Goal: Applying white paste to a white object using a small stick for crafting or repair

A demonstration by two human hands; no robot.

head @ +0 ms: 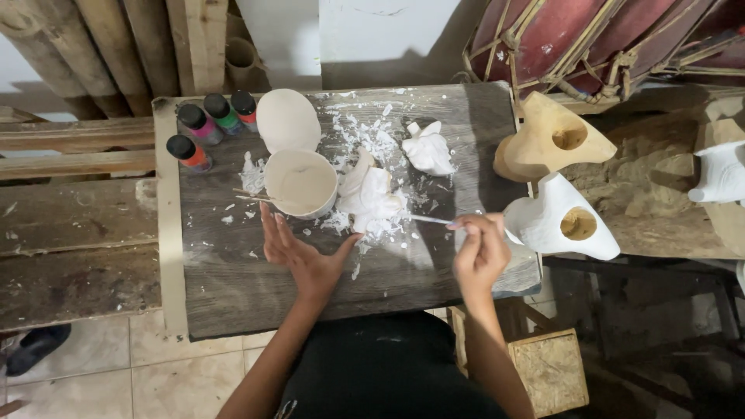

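Note:
My left hand lies flat and open on the dark wooden board, fingers pointing toward a round white bowl of pale paint. My right hand pinches a thin brush whose tip points left at a white carved piece lying among white flakes. A second white carved piece rests farther back on the board. A thin stick lies at the bowl's left side.
Several small paint bottles with black caps stand at the board's back left beside a white lid. To the right sit a bare wooden mask and a white painted mask. Bamboo poles lean behind.

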